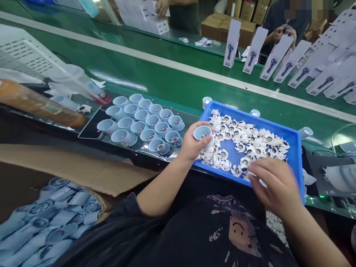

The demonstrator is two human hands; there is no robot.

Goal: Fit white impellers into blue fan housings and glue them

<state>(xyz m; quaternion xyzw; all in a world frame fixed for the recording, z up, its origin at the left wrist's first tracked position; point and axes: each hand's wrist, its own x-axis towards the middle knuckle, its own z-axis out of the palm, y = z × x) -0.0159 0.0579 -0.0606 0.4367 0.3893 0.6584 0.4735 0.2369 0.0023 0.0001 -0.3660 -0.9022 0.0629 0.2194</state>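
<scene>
Cup [200, 131], pale blue, clamped in left hand [191, 142] over the left side of the blue tray [228, 145]; right hand [274, 180] at near right, too blurred to tell if gripping. Step judged: picking white fan wheels [258, 142]; next likely calls for holding the cup steady.

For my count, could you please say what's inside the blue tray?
The tray holds white fan impellers; anything beneath them or behind the left hand, blue housing and right hand is covered.
</scene>
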